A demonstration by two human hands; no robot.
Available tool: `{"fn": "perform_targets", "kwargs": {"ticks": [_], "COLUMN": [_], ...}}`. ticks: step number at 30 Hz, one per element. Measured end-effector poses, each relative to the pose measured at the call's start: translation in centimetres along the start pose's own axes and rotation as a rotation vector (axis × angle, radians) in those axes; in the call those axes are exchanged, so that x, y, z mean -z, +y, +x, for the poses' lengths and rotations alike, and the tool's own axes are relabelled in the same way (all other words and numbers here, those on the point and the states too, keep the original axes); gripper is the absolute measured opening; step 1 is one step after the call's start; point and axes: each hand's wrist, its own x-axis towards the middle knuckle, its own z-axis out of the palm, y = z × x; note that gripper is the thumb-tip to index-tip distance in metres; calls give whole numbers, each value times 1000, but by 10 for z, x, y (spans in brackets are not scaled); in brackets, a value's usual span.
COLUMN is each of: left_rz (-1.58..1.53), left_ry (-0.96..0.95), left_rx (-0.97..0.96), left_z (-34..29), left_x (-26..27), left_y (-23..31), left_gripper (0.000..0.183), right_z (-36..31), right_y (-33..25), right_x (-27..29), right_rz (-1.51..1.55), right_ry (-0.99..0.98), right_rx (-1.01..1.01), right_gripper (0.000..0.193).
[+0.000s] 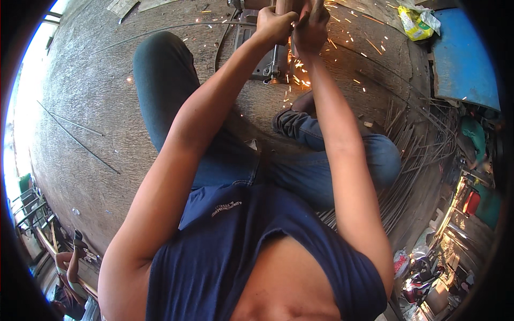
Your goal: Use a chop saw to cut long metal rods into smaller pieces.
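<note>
At the top of the head view, a cut-off saw (261, 52) stands on the floor in front of my legs. My left hand (274, 25) is closed on its upper part. Right beside it, my right hand (311, 29) is closed too, with its fingers curled round the same part. My hands and forearms hide most of the handle and the disc. Bright orange sparks (302, 80) spray out below and to the right of my right hand. From the left, a long thin metal rod (160, 33) runs to the saw.
Many thin metal rods (412, 142) lie bundled by my right knee. Two loose rods (80, 136) lie at left. At far right are a blue sheet (466, 56), a yellow plastic bag (415, 24) and clutter. Another person (72, 275) is at lower left.
</note>
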Motion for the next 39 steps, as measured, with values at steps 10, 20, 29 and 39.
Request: {"fn": "perform_targets", "kwargs": {"ticks": [10, 20, 29, 39], "left_rz": [-21, 7, -15, 91], "left_ry": [-16, 22, -5, 154], "left_rx": [-12, -5, 35, -100], "left_z": [-3, -5, 1, -1], "left_x": [-1, -2, 0, -8], "left_y": [0, 1, -9, -31], "left_gripper": [34, 35, 35, 44], "right_z": [-1, -6, -6, -23], "right_y": [3, 5, 11, 4], "right_x": [-6, -7, -12, -3], "right_rz": [45, 9, -80, -354], "right_ry": [95, -91, 36, -14], "right_rx": [47, -78, 151, 92], "right_gripper": [63, 61, 61, 62]}}
